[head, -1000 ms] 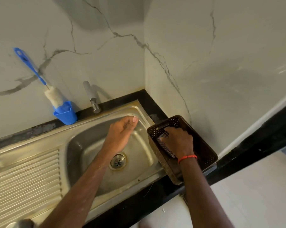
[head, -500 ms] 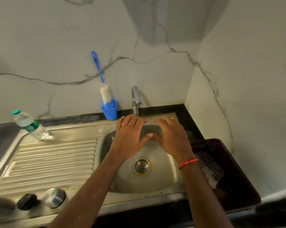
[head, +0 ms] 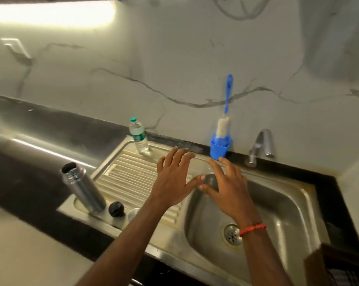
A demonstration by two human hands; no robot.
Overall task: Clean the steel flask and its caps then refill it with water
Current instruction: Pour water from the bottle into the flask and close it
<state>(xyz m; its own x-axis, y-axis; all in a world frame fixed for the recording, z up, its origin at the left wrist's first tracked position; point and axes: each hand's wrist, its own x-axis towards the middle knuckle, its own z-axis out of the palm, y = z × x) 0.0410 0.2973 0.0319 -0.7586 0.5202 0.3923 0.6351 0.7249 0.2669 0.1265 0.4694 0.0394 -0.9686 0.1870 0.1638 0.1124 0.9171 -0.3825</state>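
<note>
Sink station, head view. Both hands hover palm-down over the seam where the drainboard meets the sink basin. Left hand and right hand hold nothing; fingers straight and spread apart, thumb tips nearly meeting.

Steel flask stands uncapped at the near-left corner of the drainboard, mouth open, well apart from either hand. Black cap sits just beside its base; a second, pale cap shows next to it, partly hidden by the left forearm.

Along the back wall: plastic water bottle, bottle brush upright in a blue holder, tap. No water running that I can see.

Handling, by judgement — the flask looks rigid, smooth-walled and probably light if empty, and will turn slippery once wet. Best taken with a full wrap round mid-body, below the neck ring. The caps are small; pinch them at the rim.
</note>
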